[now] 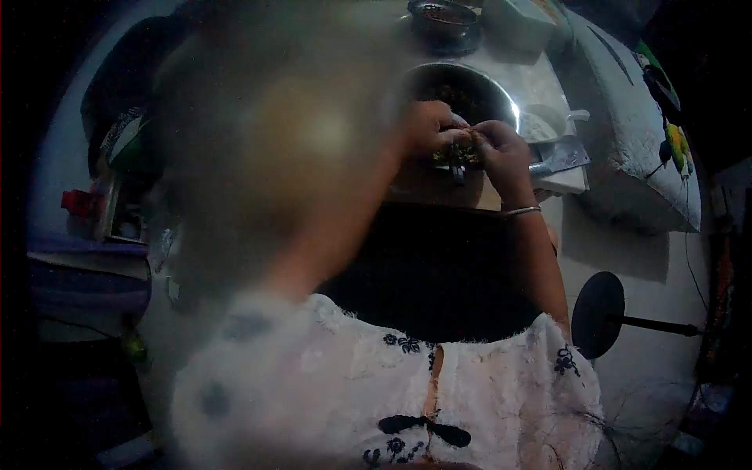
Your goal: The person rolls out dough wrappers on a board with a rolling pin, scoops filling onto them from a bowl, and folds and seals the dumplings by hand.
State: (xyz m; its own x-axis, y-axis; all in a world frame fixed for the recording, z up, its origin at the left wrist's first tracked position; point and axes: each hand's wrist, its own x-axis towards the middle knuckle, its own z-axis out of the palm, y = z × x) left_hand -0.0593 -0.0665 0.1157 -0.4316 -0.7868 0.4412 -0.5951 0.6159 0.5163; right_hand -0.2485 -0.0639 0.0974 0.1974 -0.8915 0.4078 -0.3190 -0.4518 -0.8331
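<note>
My left hand [428, 127] and my right hand [503, 149] meet at the near rim of a wide metal bowl [500, 88]. Fingers of both are pinched together over a small reddish-brown bit [468, 135], too small and dim to name. Dark, chunky contents [458, 98] show inside the bowl. Just below my fingers lies something yellow-green [448, 153], partly hidden by them. To the right of my right hand rests a broad metal blade [561, 155], like a cleaver's. A bangle circles my right wrist.
Behind the bowl stand a dark pot [444, 30] and a white box [517, 27]. At right are a white sloping surface [627, 117] and a black round-based stand [599, 315] on the floor. A blurred smear covers much of the left side.
</note>
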